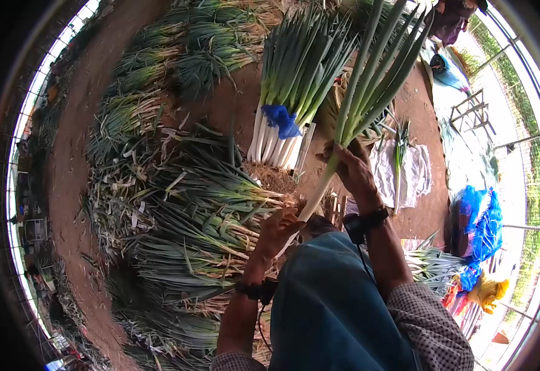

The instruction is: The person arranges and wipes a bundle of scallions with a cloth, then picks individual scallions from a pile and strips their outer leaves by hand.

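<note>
A large green onion (325, 185) slants across the middle, its white stem low and its green leaves fanning up to the top right. My right hand (353, 167) is wrapped round it where the stem meets the leaves. Near the lower end of the white stem is my left hand (279, 227), fingers curled against it. Just left of the leaves stands a bundle of green onions (288, 80), tied with a blue band (280, 120). Another green onion (400, 154) lies on a pale sheet (427, 167) at the right.
Piles of green onions (189, 260) cover the ground at the left. More leaves (434, 264) lie right of my knee (325, 278). Blue netting (486, 222) and a yellow cloth (487, 292) are at the far right. Another person (452, 18) is at the top right.
</note>
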A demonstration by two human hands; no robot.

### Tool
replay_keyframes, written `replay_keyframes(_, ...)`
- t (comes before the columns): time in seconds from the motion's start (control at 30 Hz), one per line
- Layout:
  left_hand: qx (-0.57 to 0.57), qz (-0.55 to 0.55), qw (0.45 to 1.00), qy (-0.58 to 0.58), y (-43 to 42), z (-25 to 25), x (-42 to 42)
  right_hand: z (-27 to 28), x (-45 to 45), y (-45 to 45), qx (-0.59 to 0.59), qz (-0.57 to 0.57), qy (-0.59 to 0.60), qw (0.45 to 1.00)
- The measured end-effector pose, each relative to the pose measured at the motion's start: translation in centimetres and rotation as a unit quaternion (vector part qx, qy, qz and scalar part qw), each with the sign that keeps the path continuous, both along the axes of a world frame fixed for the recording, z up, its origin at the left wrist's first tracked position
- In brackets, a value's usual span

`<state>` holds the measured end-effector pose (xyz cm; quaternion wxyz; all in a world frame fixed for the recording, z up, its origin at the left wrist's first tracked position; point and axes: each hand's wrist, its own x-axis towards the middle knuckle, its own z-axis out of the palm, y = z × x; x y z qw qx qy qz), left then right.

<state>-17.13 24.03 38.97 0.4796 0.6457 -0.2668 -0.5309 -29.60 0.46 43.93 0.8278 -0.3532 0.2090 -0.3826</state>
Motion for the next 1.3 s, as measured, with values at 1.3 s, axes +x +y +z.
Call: replay_keyframes(1.3,0.092,-0.060,0.885,-0.453,6.6,-0.7,4.0,0.1,2.7,-3.1,0.042,-0.114,-0.092,0.988)
